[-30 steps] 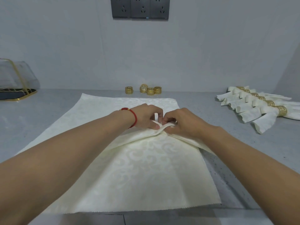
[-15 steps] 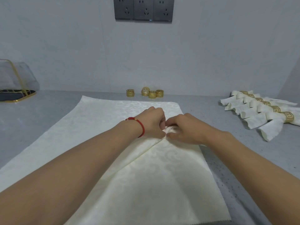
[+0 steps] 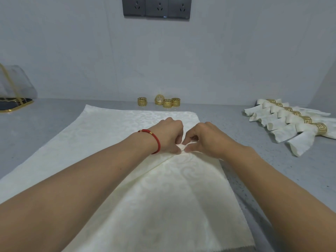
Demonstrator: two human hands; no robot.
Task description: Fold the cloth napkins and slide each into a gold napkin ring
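A: Head view first. Where's the napkin?

B: The napkin (image 3: 145, 188) lies spread on the grey counter (image 3: 45, 128), cream with a woven scroll pattern, its near edge at the bottom of the frame. Its middle is gathered into a raised fold between the two hands.

A: And the hands?

B: The left hand (image 3: 168, 136) and right hand (image 3: 205, 139) meet knuckle to knuckle over the middle of the cloth. Both have fingers curled, and each pinches the gathered fold between thumb and fingertips. A creased ridge runs out from the pinch under each forearm. A red bracelet (image 3: 154, 140) sits on the left wrist.

A: The rings?

B: Loose rings (image 3: 171, 102), gold with a key pattern, stand at the back of the counter against the wall, well beyond the napkin. One more, ring (image 3: 142, 101), stands a little apart to their left.

A: Anything finished?

B: A row of done napkins (image 3: 291, 124) lies far right, each rolled and banded with a gold ring, overlapping one another.

A: What else?

B: A clear bag (image 3: 14, 84) with gold trim at the far left, and dark sockets (image 3: 157, 6) on the wall above.
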